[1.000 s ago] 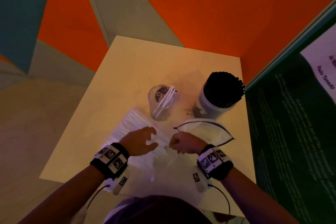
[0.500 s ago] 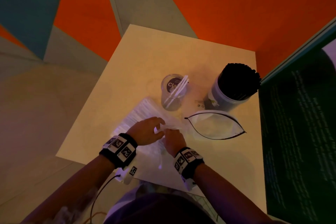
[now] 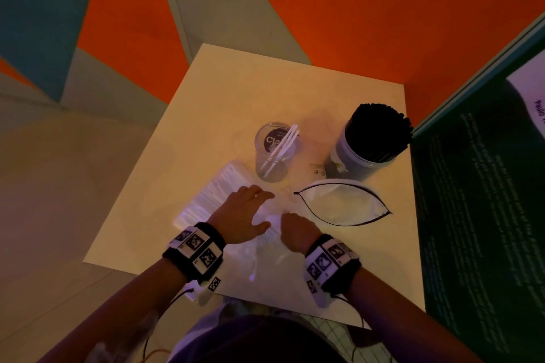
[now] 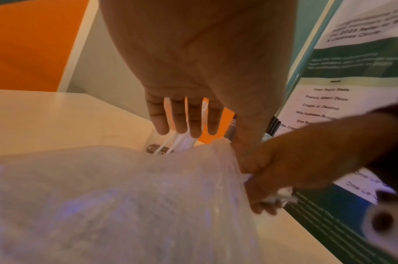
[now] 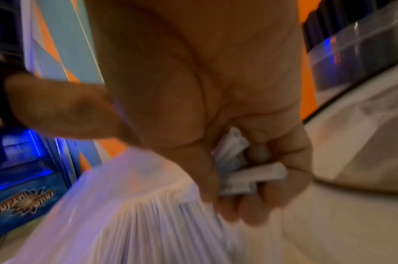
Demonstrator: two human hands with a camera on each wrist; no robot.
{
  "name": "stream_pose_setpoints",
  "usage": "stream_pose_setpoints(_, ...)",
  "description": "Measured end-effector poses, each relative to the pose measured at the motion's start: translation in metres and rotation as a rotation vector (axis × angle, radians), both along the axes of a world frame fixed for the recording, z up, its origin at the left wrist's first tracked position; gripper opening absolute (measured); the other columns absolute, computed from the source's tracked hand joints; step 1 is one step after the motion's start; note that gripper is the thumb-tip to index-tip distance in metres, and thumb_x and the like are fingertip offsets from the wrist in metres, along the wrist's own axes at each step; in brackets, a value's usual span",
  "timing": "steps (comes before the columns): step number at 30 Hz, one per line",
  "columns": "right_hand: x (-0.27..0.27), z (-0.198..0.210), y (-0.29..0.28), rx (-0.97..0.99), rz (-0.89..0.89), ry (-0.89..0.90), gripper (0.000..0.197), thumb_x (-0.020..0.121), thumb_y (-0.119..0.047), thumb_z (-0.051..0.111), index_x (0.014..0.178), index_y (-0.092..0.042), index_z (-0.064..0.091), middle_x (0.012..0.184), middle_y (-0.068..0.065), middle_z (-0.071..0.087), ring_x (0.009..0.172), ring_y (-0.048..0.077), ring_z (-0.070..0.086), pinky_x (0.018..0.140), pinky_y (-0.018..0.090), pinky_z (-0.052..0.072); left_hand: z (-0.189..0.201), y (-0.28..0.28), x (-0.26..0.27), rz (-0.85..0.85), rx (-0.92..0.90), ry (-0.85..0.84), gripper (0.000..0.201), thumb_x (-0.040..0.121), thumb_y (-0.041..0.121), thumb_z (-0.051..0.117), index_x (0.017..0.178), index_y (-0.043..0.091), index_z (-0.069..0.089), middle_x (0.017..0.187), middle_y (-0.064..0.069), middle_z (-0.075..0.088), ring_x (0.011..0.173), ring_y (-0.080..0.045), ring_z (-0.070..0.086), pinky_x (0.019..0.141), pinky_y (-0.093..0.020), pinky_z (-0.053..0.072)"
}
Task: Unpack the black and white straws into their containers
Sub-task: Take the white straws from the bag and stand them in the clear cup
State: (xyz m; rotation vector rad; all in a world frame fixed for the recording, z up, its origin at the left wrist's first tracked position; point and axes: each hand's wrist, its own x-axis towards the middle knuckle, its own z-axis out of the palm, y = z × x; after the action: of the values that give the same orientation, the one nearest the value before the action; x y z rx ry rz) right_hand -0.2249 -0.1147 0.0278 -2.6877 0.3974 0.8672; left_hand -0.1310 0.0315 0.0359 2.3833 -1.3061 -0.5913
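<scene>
A clear plastic packet of white straws point(image 3: 212, 200) lies on the table in front of me. My left hand point(image 3: 244, 215) rests flat on it with straight fingers point(image 4: 182, 117). My right hand point(image 3: 295, 230) is curled round a small bunch of white straws point(image 5: 238, 171) at the packet's open end. A clear cup point(image 3: 272, 153) behind the packet holds a few white straws point(image 3: 283, 147). To its right a grey tub point(image 3: 362, 156) is packed with black straws point(image 3: 380, 130).
An empty clear zip bag with a black edge point(image 3: 342, 206) lies right of my hands, in front of the tub. The pale table point(image 3: 236, 91) ends close at my body. A dark green poster point(image 3: 477, 200) stands along the right side.
My right hand moved left from the zip bag to the packet's open end and closed on white straws. My left hand flattened onto the packet. The camera view shifted.
</scene>
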Motion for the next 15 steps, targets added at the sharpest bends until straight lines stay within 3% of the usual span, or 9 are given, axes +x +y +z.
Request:
stream_pose_setpoints(4,-0.011,0.063,-0.034,-0.047,0.123,0.085,0.031,0.1,-0.015,0.033,0.124,0.0,0.047,0.126,0.019,0.057,0.115,0.031,0.057,0.091,0.036,0.043,-0.001,-0.024,-0.014,-0.146,-0.071,-0.077,0.075,0.082,0.056,0.061,0.144,0.025,0.033,0.142,0.001,0.037,0.131,-0.02,0.029,0.106,-0.035,0.022)
stream_pose_setpoints(8,-0.016,0.125,-0.058,-0.084,0.239,0.093,0.024,0.098,-0.01,0.037,0.113,-0.006,0.056,0.121,0.014,0.06,0.11,0.027,0.058,0.085,0.03,0.042,0.001,-0.054,-0.026,-0.176,-0.132,0.007,0.076,0.081,0.053,0.064,0.144,0.025,0.031,0.141,0.003,0.042,0.13,-0.015,0.031,0.106,-0.024,0.017)
stream_pose_setpoints(11,-0.018,0.157,-0.074,-0.082,0.269,0.022,0.021,0.095,-0.012,0.043,0.103,-0.004,0.06,0.107,0.014,0.063,0.096,0.027,0.059,0.073,0.028,0.038,0.006,-0.07,-0.03,-0.061,-0.189,0.156,0.056,0.088,0.04,0.063,0.137,0.027,0.04,0.126,-0.003,0.058,0.111,-0.017,0.051,0.09,-0.018,0.031)
stream_pose_setpoints(13,-0.014,0.17,-0.082,-0.058,0.236,-0.026,0.024,0.095,-0.023,0.048,0.103,-0.005,0.061,0.098,0.011,0.061,0.085,0.023,0.056,0.065,0.028,0.034,0.011,-0.075,-0.027,-0.011,-0.233,0.239,0.035,0.092,0.028,0.059,0.126,0.024,0.051,0.103,-0.01,0.068,0.087,-0.024,0.063,0.074,-0.026,0.043)
stream_pose_setpoints(15,-0.008,0.175,-0.088,0.092,0.106,-0.112,0.037,0.091,-0.044,0.054,0.1,-0.009,0.062,0.094,0.005,0.062,0.082,0.02,0.056,0.064,0.032,0.037,0.016,-0.075,-0.022,0.007,-0.266,0.288,0.029,0.095,0.022,0.054,0.124,0.019,0.055,0.097,-0.011,0.069,0.081,-0.027,0.065,0.069,-0.033,0.048)
